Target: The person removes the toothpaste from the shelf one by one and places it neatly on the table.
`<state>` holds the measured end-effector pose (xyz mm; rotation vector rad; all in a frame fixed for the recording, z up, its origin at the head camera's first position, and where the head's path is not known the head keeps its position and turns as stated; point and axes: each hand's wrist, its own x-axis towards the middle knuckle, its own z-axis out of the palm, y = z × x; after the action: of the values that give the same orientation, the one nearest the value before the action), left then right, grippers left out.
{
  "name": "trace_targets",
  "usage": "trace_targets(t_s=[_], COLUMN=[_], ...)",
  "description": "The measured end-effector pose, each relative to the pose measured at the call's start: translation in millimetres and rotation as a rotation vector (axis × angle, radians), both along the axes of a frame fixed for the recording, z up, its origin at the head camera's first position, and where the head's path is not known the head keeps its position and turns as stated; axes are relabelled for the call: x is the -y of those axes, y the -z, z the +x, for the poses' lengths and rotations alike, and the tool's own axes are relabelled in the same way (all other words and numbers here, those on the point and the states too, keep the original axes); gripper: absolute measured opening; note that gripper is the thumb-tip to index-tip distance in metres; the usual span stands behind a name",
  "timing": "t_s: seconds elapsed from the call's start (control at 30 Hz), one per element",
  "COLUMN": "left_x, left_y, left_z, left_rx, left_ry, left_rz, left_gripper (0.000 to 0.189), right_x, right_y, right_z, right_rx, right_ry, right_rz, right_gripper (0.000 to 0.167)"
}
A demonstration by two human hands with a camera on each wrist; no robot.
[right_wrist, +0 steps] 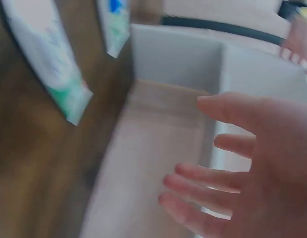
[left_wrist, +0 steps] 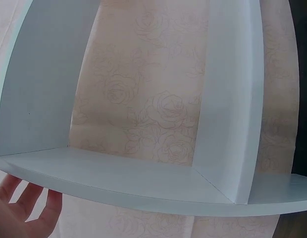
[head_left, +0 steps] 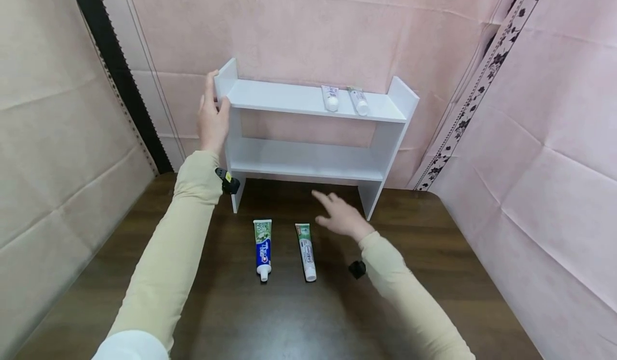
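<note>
My left hand [head_left: 213, 124] rests at the left side panel of a white two-tier shelf [head_left: 308, 159]. Its fingertips [left_wrist: 53, 198] touch the panel's outer face, in the left wrist view. My right hand [head_left: 343, 218] hovers before the shelf's lower right part, fingers spread and holding nothing; the right wrist view shows its fingers [right_wrist: 213, 178] apart. On the table lie a blue and green toothpaste tube [head_left: 263, 250] and, right of it, a white and green toothpaste tube [head_left: 306, 253]. Two white tubes, one purple-marked [head_left: 330, 98] and one green-ended [head_left: 358, 102], lie on the upper tier.
The dark wooden table [head_left: 270, 322] carries the shelf near its back edge. Pale pink cloth [head_left: 318, 28] hangs behind, with more cloth on both sides. The lower tier [head_left: 308, 159] is a plain white board.
</note>
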<state>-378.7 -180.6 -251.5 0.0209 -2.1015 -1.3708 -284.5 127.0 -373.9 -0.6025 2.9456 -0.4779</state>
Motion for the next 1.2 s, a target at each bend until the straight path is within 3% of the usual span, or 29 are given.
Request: trace_targets(t_s=[0.2,0.43,0.63,0.77,0.9,1.03,1.2], left_x=[-1.0,4.2,3.8,1.3,-0.3,-0.5,1.2], left_y=[-0.4,-1.8,-3.2,-1.8,-0.8,-1.3,-2.4], left_z=[-0.4,1.1,-1.9,-1.9,-1.1,-1.1,-2.2], left_rx=[0.015,0.018,0.007,0.007,0.012,0.009,0.007], left_ry=[0.014,0.004,0.015,0.017,0.007,0.003,0.001], left_rz=[0.016,-0.002,-0.008,-0.012,-0.014,-0.014,-0.015], left_gripper=[0.053,0.053,0.053,0.053,0.052,0.053,0.053], right_x=[-6,6,11,10,11,11,15], right_y=[-61.8,-121.5,-159.3,-174.0,-182.3,-182.3,-174.7], right_z=[-13.3,-21.3,-39.6,-55.8,-66.7,-72.0,-71.9], right_rx=[-0.190,-0.485,-0.506,-0.532,-0.491,-0.464,-0.507], right_ry=[0.047,0.130,0.190,0.203,0.203,0.205,0.210], right_rz=[-0.095,-0.216,-0.169,-0.145,-0.103,-0.065,-0.095], right_gripper=[0.074,0.066,0.064,0.061,0.061,0.057,0.044])
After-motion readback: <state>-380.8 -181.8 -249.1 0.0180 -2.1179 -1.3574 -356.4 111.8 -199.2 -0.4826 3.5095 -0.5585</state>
